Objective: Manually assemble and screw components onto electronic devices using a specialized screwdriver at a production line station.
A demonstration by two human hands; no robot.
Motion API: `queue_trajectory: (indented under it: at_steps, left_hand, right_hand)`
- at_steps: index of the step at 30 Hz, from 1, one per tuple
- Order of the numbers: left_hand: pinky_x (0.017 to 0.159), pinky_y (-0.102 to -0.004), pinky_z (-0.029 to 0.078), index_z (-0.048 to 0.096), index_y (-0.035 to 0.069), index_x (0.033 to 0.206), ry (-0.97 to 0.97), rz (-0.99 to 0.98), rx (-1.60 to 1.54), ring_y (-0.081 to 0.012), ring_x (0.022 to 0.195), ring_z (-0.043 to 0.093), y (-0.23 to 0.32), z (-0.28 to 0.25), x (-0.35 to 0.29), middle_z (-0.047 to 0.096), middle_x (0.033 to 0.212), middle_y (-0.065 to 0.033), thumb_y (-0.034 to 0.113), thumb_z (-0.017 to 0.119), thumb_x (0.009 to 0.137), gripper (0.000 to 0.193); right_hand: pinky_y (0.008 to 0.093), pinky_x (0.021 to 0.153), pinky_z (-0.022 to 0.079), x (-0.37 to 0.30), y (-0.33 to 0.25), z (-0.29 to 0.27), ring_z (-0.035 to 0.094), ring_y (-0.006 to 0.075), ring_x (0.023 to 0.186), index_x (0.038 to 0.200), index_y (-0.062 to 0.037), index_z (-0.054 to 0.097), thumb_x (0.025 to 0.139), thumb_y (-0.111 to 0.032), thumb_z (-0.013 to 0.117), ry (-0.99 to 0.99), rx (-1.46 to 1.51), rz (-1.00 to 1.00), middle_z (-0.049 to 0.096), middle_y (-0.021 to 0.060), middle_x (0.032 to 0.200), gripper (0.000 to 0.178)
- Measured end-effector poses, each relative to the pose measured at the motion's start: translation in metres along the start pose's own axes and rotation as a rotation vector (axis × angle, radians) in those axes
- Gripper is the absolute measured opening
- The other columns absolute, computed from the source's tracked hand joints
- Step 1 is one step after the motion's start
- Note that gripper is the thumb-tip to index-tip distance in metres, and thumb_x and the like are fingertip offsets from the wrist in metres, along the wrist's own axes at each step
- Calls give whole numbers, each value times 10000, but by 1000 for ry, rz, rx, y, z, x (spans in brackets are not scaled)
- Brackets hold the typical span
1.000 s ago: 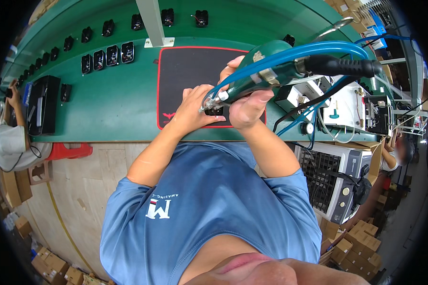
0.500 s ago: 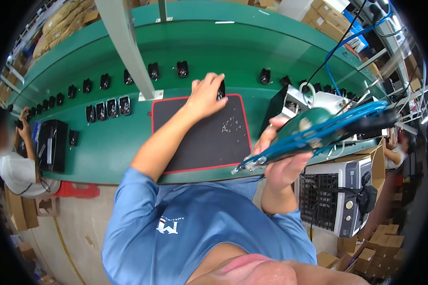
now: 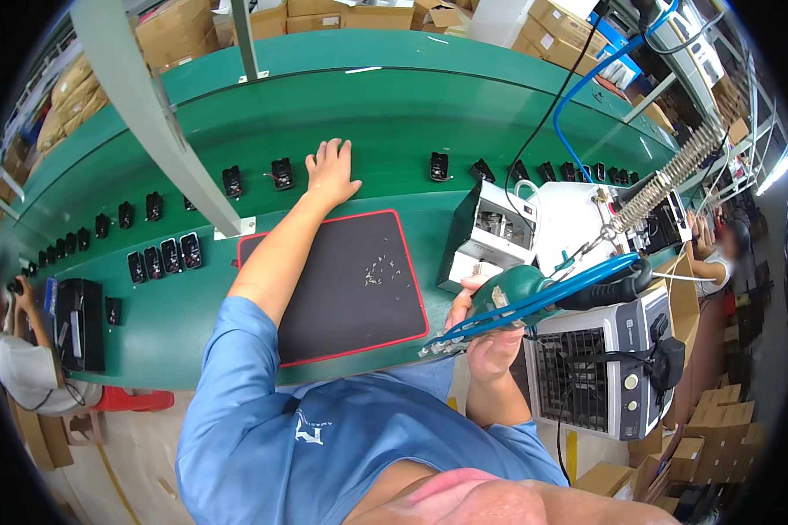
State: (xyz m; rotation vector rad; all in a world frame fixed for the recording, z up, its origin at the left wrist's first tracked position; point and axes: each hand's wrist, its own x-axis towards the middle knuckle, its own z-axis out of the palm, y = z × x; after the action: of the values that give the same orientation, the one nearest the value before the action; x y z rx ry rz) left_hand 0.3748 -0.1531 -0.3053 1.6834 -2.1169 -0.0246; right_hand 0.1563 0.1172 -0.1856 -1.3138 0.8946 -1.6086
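Note:
My left hand [image 3: 330, 175] reaches past the mat onto the far green strip. Its fingers are stretched out and a little apart; whatever lies beneath the palm is hidden. Just left of it sits a small black housing [image 3: 282, 173] with parts inside. My right hand [image 3: 492, 348] is wrapped round a green-bodied power screwdriver [image 3: 503, 291], its metal tip pointing left over the bench edge. Blue hoses [image 3: 578, 278] run along the tool. Small pale screws [image 3: 376, 271] lie scattered on the black red-edged mat [image 3: 324, 306].
Several black housings [image 3: 153, 206] line the far strip; others [image 3: 168, 255] stand grouped left of the mat. A metal post [image 3: 171, 149] rises there. At right are a white machine [image 3: 499, 223], a hanging spring [image 3: 674, 175] and an air cooler [image 3: 578, 376]. Other people work at both ends.
My left hand has moved from above the mat's far edge onto the strip; the black part at its fingers no longer shows. The screwdriver has come down lower. The whole view has shifted.

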Motion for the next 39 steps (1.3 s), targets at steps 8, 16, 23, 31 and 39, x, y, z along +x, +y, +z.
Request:
queue_trajectory:
  at_steps: [8, 16, 23, 31, 39]
  left_hand:
    - [1056, -516, 303, 407, 82, 1411, -75, 289, -162, -300, 1343, 374, 99, 55, 51, 451, 1381, -120, 385, 833, 683, 896]
    - [985, -485, 358, 449, 65, 1365, -118, 266, -348, -296, 1222, 492, 91, 39, 27, 516, 1271, -138, 370, 806, 726, 793]
    - [980, -423, 346, 487, 52, 1327, -152, 209, -526, -320, 1199, 492, 36, -113, -182, 511, 1210, -127, 234, 815, 701, 730]
    - [979, -395, 336, 543, 82, 1280, -36, 11, -561, -268, 1184, 514, 30, -99, -266, 560, 1238, -104, 301, 873, 629, 762]
    - [961, -388, 328, 566, 90, 1255, -54, 38, -566, -250, 1181, 514, 24, -93, -268, 572, 1221, -82, 336, 876, 610, 757]
  right_hand:
    - [266, 570, 474, -6, -6, -2, 562, 154, 629, 1211, 46, 507, 825, -805, 426, 58, -57, 34, 560, 83, 741, 938]
    - [266, 567, 450, -25, -21, -13, 530, 147, 612, 1213, 13, 491, 804, -837, 405, 40, -82, 57, 550, 72, 718, 947]
    - [257, 584, 472, 11, 10, 18, 562, 143, 666, 1224, 37, 493, 795, -808, 483, -49, 58, 98, 568, 79, 775, 948]
    - [263, 539, 487, 43, 6, 118, 562, 138, 593, 1190, 99, 500, 779, -883, 282, -251, 155, 2, 570, 77, 696, 1087]
    - [255, 513, 471, 18, 19, 131, 556, 135, 567, 1106, 116, 528, 826, -842, 293, -190, 102, -48, 568, 82, 661, 1026]
